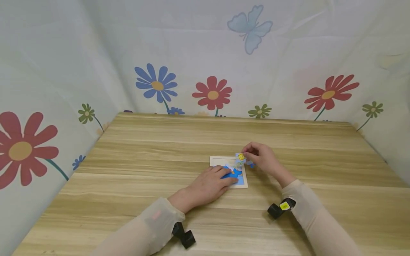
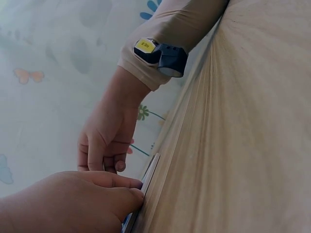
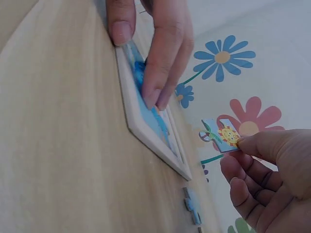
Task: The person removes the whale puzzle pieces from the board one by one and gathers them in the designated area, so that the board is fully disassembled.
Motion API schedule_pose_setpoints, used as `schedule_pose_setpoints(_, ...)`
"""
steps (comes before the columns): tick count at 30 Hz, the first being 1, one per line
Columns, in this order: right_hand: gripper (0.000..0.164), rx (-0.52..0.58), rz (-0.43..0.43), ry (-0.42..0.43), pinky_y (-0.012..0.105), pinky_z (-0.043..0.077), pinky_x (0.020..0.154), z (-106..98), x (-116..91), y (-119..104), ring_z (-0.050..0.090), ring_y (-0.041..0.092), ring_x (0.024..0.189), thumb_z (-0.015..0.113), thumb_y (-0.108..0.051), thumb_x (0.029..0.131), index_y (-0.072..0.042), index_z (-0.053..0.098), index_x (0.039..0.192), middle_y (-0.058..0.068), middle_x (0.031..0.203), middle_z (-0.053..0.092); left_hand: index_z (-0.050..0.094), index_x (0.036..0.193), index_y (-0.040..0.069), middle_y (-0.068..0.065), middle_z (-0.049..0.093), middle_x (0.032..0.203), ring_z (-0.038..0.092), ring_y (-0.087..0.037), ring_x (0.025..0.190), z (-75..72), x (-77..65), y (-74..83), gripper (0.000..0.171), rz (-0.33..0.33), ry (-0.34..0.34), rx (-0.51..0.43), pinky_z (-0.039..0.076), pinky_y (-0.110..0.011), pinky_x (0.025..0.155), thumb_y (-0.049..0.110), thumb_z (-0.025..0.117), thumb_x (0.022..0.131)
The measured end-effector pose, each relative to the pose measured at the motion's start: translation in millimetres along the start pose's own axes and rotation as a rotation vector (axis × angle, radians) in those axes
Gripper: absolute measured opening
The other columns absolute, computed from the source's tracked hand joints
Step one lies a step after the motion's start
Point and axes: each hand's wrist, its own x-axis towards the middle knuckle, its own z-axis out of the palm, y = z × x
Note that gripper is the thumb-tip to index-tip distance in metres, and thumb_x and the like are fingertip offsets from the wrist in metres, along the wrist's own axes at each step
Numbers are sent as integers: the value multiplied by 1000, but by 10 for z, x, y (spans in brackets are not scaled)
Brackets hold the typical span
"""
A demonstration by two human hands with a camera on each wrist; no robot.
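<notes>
A small jigsaw puzzle with a pale wooden frame (image 1: pixel 246 181) lies on the table, its inside partly filled with a blue picture (image 3: pixel 141 99). My left hand (image 1: pixel 209 183) rests on the puzzle, fingers stretched over the blue pieces. My right hand (image 1: pixel 261 156) pinches a puzzle piece (image 3: pixel 226 135) with a yellow smiling sun on light blue, held above the frame's far right corner. Another puzzle piece (image 3: pixel 192 206), blue, lies on the table just outside the frame, below the right hand. The left fingers hide part of the picture.
The wood-grain table (image 1: pixel 153 142) reaches back to a white curtain (image 1: pixel 192 42) printed with flowers and a butterfly. Black cameras are strapped at both wrists, one by the left sleeve (image 1: pixel 163 217) and one by the right sleeve (image 1: pixel 307 204).
</notes>
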Motion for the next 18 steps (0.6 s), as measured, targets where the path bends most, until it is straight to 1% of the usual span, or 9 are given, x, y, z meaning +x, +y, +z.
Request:
schedule_pose_setpoints(3, 11, -7, 14, -10, 20, 46, 61, -49, -4, -31, 62, 20, 75, 58, -8, 95, 0, 64, 100, 13, 86, 67, 55, 135, 31, 0, 56, 137, 49, -20, 128, -4, -1, -3, 35, -2, -5, -3, 42, -38, 107, 32, 47, 101)
schedule_pose_setpoints(7, 12, -10, 28, -22, 21, 46, 59, -129, -16, -76, 62, 27, 76, 58, -9, 95, -1, 64, 101, 14, 84, 67, 55, 135, 31, 0, 56, 137, 50, -20, 128, -3, 1, -2, 34, 4, 4, -11, 42, -38, 106, 31, 48, 101)
schedule_pose_setpoints(10, 13, -17, 30, -27, 23, 46, 58, -187, -24, -97, 60, 28, 75, 57, -10, 96, 0, 64, 102, 14, 83, 66, 56, 134, 31, -1, 57, 136, 50, -20, 127, 3, -1, -3, 34, 8, 16, -12, 42, -37, 106, 31, 48, 101)
schedule_pose_setpoints(18, 13, -39, 40, -27, 27, 51, 64, -324, -39, -75, 62, 28, 78, 57, -10, 96, -2, 63, 103, 16, 87, 66, 56, 133, 31, 0, 57, 135, 51, -20, 125, 28, -3, -12, 34, 8, 34, -18, 43, -38, 104, 30, 49, 100)
